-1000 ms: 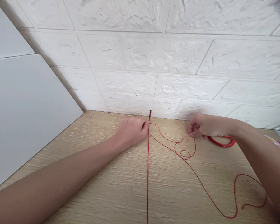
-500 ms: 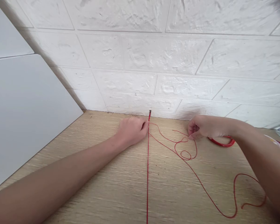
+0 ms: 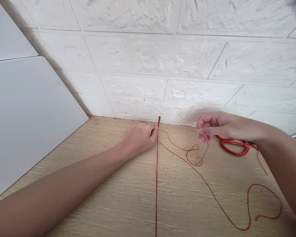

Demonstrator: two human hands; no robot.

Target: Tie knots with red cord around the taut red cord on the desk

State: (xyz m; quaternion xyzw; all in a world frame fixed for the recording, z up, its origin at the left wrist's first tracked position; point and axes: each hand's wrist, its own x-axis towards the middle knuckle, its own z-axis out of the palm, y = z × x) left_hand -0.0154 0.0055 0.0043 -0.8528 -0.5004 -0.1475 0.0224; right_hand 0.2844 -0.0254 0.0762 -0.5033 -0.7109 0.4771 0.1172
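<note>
A taut red cord [image 3: 157, 184] runs from a nail [image 3: 159, 118] by the wall down past the bottom of the view. Just below the nail, a short braided stretch shows on it. My left hand [image 3: 141, 137] pinches the cord there, thumb and forefinger closed. Two thinner loose strands leave that spot to the right. One, a curling red thread [image 3: 196, 148], rises to my right hand [image 3: 212, 126], whose fingertips are closed on it above the table. The other strand [image 3: 213, 194] lies in a long bend on the wood.
Red-handled scissors [image 3: 234, 152] lie behind and below my right hand, partly hidden by the wrist. A white brick-patterned wall [image 3: 148, 56] closes off the back of the wooden table [image 3: 108, 200]. White panels [image 3: 32, 115] stand at the left.
My right hand has lifted slightly toward the wall with the thread, drawing its loops smaller. More of the scissors shows. My left hand stays at the braid.
</note>
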